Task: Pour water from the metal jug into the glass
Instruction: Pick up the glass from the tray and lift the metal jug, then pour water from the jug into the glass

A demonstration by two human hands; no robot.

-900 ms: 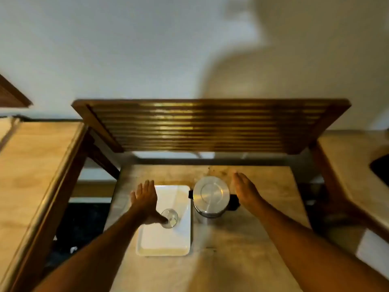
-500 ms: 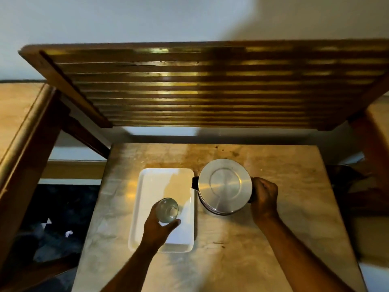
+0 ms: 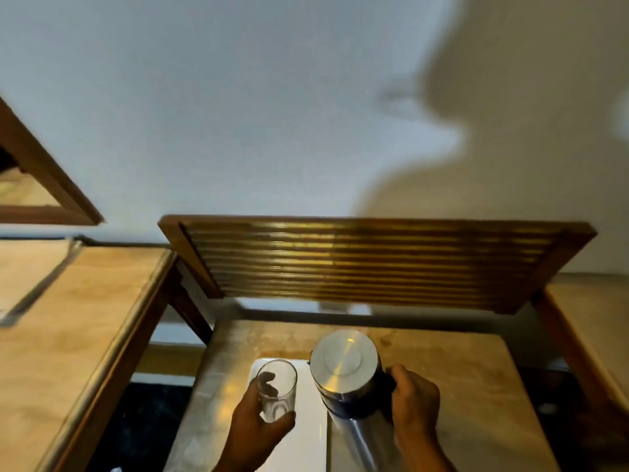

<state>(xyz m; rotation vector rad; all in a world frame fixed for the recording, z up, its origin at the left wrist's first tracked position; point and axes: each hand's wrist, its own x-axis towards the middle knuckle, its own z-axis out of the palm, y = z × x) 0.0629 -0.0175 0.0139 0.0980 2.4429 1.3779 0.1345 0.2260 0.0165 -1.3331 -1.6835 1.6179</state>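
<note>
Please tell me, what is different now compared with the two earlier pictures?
The left hand closed its grip on the glass and raised it off the white tray. The right hand took the handle of the metal jug and lifted it. The tray stayed in place; the jug lid is still on.

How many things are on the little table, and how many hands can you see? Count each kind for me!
Glass: 1
Metal jug: 1
White tray: 1
Hands: 2, left hand and right hand
Total: 5
</note>
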